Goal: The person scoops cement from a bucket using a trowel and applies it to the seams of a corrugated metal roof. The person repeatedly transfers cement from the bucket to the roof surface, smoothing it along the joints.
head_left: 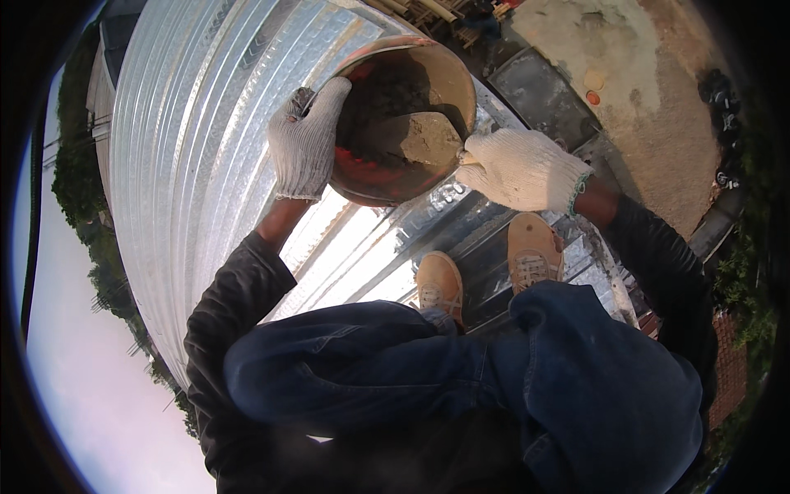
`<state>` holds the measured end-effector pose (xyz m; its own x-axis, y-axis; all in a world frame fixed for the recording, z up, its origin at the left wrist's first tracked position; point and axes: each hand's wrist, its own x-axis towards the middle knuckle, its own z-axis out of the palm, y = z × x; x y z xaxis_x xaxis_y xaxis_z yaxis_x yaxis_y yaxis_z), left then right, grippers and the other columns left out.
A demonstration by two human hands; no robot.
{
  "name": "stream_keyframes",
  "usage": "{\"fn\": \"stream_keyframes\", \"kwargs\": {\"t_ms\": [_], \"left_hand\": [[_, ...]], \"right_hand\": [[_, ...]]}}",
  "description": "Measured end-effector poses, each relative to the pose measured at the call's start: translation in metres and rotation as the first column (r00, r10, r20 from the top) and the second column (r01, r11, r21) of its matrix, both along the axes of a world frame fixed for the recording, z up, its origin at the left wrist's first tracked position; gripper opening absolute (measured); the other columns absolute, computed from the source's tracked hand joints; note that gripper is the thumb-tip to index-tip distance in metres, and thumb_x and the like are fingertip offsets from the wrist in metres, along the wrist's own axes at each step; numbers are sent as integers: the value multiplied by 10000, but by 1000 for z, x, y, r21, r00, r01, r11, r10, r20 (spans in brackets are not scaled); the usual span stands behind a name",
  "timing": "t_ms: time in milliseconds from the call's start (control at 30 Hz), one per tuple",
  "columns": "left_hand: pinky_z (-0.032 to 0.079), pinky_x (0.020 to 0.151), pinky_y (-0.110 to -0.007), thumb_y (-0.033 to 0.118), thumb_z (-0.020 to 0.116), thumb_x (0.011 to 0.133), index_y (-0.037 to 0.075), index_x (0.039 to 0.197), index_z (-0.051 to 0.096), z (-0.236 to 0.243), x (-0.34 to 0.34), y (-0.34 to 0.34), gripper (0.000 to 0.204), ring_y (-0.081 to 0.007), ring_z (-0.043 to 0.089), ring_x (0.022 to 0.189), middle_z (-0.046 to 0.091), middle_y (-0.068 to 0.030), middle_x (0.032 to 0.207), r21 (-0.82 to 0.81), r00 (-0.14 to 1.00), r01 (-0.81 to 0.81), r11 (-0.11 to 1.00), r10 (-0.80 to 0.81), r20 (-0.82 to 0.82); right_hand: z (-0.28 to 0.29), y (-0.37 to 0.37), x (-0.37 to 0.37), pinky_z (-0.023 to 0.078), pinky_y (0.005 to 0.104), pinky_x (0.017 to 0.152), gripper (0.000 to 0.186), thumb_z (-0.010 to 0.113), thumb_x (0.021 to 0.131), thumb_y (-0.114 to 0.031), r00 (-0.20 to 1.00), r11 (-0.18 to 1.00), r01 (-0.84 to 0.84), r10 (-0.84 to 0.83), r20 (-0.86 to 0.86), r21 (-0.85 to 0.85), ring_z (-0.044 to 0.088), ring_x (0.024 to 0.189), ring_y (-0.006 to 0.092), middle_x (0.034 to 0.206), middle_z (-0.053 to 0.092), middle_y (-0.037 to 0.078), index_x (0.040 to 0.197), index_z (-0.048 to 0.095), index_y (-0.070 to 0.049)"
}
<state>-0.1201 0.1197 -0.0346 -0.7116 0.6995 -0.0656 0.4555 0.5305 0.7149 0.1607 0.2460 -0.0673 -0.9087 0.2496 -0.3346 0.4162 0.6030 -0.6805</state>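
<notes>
A round bucket, stained red and crusted with grey mortar, is tilted toward me near the top middle. My left hand, in a white knit glove, grips the bucket's rim on the left side, thumb over the edge. My right hand, also gloved, is closed on the handle of a trowel at the bucket's right rim. The trowel's blade lies inside the bucket, coated in mortar.
I squat on a shiny corrugated metal roof, feet in tan shoes below the bucket. Beyond the roof's right edge, far below, lie ground, a dark rectangular slab and stacked timber. Trees and sky show at left.
</notes>
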Motion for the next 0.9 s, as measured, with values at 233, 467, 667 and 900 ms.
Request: {"fn": "stream_keyframes", "kwargs": {"t_ms": [233, 467, 667, 900], "left_hand": [[444, 685, -304, 451, 876, 1028, -15, 886, 747, -4, -7, -6, 503, -71, 493, 797, 581, 44, 783, 26, 1000, 19, 999, -19, 1], [450, 686, -296, 383, 872, 1036, -7, 903, 779, -4, -1, 0, 423, -63, 514, 787, 606, 59, 800, 3, 1000, -24, 1000, 24, 12], [405, 635, -314, 340, 888, 1021, 2, 815, 683, -16, 5, 0, 446, -71, 460, 744, 541, 54, 746, 99, 997, -49, 994, 42, 70], [464, 684, -307, 347, 871, 1032, -12, 886, 753, -3, 7, 8, 406, -75, 525, 783, 629, 35, 793, 53, 997, -39, 998, 36, 62]], "right_hand": [[11, 23, 36, 644, 480, 733, 276, 745, 1051, -315, 974, 963, 61, 0, -227, 261, 790, 863, 403, 898, 774, 197, 1113, 765, -47], [-29, 15, -12, 621, 554, 922, 441, 603, 1063, -369, 999, 993, -20, 24, 33, -120, 766, 1007, 489, 1023, 782, 286, 1033, 800, 25], [-36, -10, -9, 634, 537, 875, 405, 642, 1027, -346, 992, 963, 30, 5, 129, -268, 795, 965, 452, 989, 793, 268, 1016, 784, 33], [-30, -36, -4, 627, 548, 865, 389, 681, 1012, -366, 983, 967, -21, -26, -181, -252, 781, 996, 467, 996, 782, 262, 1072, 741, 13]]}}
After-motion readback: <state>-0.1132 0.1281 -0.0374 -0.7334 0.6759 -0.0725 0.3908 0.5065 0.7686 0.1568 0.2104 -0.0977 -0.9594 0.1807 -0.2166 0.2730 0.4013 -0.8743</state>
